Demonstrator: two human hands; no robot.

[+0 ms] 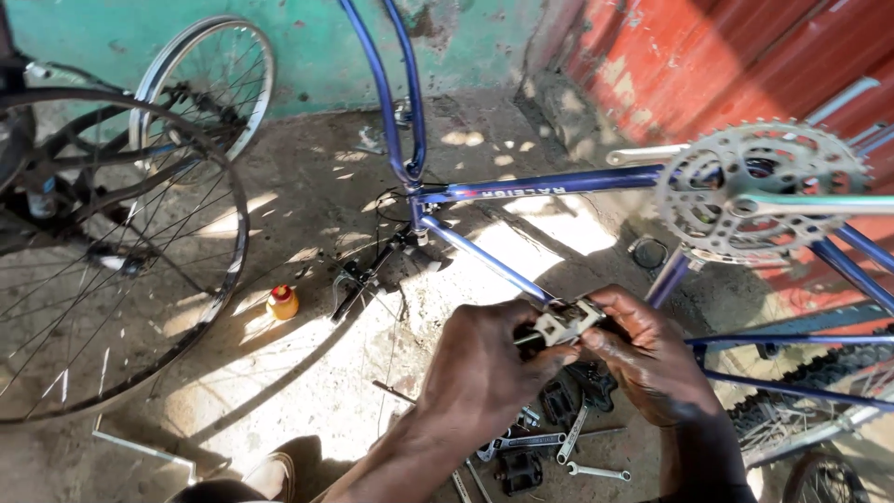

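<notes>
Both hands meet over the concrete floor (307, 373), gripping a grey metal bicycle pedal (565, 324) between them, its long axis running left to right. The left hand (484, 368) is closed around its near end; the right hand (647, 359) curls its fingers over the far end, below the upturned blue bicycle frame (521, 186), above scattered steel spanners (559, 447).

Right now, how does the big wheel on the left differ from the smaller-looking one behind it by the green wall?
The near wheel has a dark rim, while the far wheel has a shiny silver rim. The near wheel fills much of the left side and is cut off by the picture's edge; the far wheel looks smaller and leans against the green wall. Both are spoked bicycle wheels, and neither hand touches them.
</notes>
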